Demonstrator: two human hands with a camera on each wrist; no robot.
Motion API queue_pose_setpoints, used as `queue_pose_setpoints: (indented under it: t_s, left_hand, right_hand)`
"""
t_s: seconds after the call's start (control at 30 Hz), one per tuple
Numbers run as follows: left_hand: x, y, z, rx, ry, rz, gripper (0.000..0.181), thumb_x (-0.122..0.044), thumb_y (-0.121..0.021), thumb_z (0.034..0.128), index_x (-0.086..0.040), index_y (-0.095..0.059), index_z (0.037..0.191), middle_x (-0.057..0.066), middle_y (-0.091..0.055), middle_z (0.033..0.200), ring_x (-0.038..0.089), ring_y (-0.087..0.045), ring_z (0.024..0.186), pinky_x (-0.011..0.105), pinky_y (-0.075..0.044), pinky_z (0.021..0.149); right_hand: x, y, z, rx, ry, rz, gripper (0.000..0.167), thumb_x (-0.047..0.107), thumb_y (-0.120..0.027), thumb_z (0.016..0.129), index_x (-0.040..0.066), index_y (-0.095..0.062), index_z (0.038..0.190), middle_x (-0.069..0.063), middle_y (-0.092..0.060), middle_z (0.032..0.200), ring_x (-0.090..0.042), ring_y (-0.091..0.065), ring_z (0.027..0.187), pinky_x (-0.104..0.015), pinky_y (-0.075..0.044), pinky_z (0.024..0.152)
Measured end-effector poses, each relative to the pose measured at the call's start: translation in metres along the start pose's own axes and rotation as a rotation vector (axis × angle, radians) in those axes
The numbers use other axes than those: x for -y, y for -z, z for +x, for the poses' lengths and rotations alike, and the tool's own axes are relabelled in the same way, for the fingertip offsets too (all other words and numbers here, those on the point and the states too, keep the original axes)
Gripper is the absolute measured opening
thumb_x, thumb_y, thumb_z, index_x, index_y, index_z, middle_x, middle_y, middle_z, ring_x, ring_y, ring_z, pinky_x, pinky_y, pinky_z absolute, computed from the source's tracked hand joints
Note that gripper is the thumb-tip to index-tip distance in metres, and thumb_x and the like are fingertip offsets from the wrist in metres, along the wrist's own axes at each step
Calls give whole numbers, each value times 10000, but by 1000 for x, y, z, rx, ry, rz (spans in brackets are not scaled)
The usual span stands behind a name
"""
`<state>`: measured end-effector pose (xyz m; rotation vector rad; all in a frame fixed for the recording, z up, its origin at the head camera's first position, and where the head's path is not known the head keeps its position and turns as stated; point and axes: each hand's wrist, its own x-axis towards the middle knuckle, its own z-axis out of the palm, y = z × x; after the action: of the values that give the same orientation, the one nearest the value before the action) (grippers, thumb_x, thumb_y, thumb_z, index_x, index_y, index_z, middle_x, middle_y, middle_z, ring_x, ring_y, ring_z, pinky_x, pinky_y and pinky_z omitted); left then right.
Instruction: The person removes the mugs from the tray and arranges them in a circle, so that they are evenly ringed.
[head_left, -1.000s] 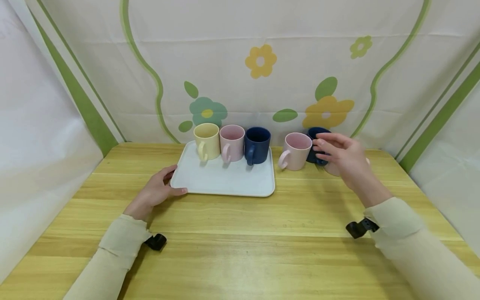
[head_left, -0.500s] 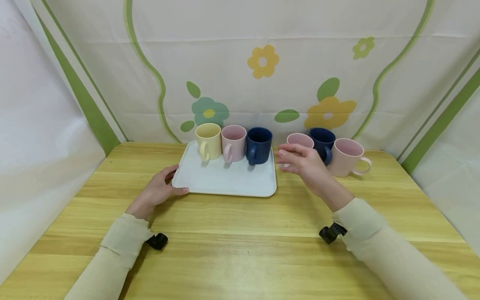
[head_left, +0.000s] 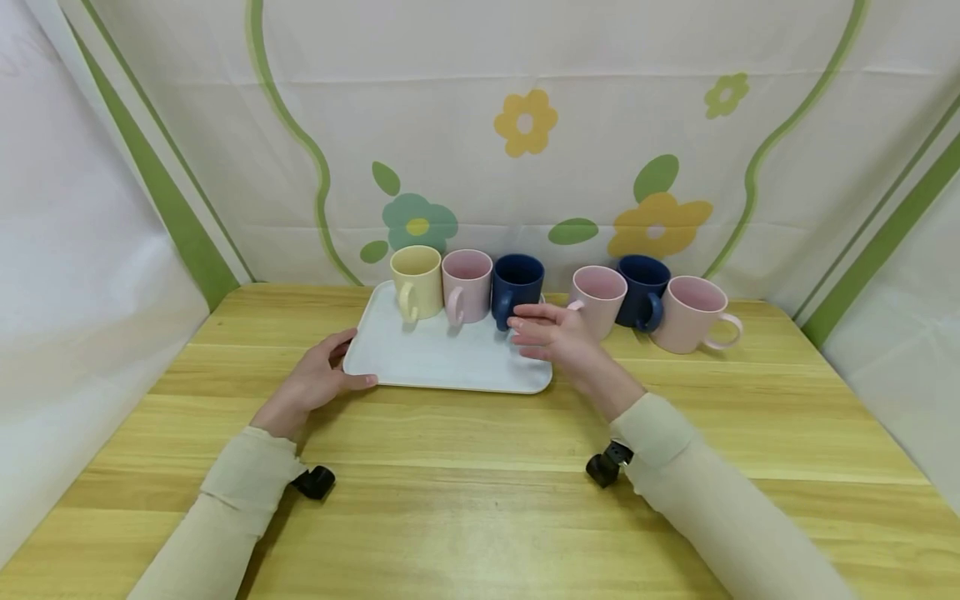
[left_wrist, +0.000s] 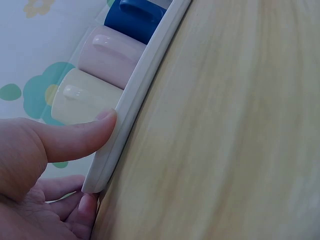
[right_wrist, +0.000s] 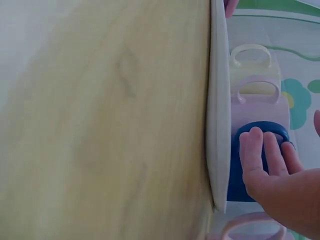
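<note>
My left hand [head_left: 317, 377] holds the white tray [head_left: 435, 358] at its front left corner, thumb on the rim and fingers at the left side, as the left wrist view shows. On the tray's back half stand a yellow mug [head_left: 417, 283], a pink mug [head_left: 467, 287] and a dark blue mug [head_left: 517, 279], handles facing front. My right hand [head_left: 566, 342] hovers over the tray's right edge with fingers extended, in front of the blue mug's handle. Whether its fingertips touch that handle, I cannot tell. In the right wrist view they overlap the blue mug [right_wrist: 241, 187].
Right of the tray, a pink mug [head_left: 600, 292], a second dark blue mug [head_left: 643, 287] and another pink mug [head_left: 688, 315] stand close together on the wooden table [head_left: 450, 517]. A flowered cloth [head_left: 465, 150] hangs behind everything.
My right hand has moved left, from in front of the right-hand mugs to the tray's blue mug, holding nothing. My left hand stays on the tray, and the mugs keep their places.
</note>
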<state>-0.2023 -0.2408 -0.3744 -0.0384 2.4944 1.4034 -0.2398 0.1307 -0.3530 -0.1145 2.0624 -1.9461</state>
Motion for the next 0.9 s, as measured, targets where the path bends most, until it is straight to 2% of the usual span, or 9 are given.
queue_pose_setpoints:
  t_s: [0.3,0.53,0.73,0.9]
  left_hand:
    - [-1,-1,3,0,4,0,1055,-198,-818,945,-33,-109,1709,256,-229,1746,465,-261,1592,612,-266,1290]
    - [-1,-1,2,-3,9,11,1060,-210,-826,941,-31,-115,1708,254,-224,1749,464,-259,1594,613,-267,1290]
    - [1,-1,3,-4,11,20,1055,-216,-825,943,-30,-121,1707,262,-220,1747,467,-260,1592,614,-269,1287]
    - [1,0,3,1,8,22,1063,-222,-827,942,-40,-115,1710,257,-214,1751,468,-253,1596,617,-267,1288]
  right_hand:
    - [1,-10,14,-45,-88,65,526,235,-636,1075,12,-516,1536,-206,-570,1541,-425,-599,1393,-515,-508,1158]
    - [5,-19,25,-47,-114,91,527,217,-623,1084,3,-493,1547,-195,-548,1573,-402,-574,1385,-507,-487,1186]
    - [5,-23,33,-36,-127,131,440,199,-607,1094,0,-585,1486,-149,-578,1568,-350,-531,1420,-494,-437,1232]
    - [4,-23,34,-71,-127,172,381,219,-587,1105,-40,-660,1375,-163,-605,1516,-322,-530,1438,-504,-407,1250]
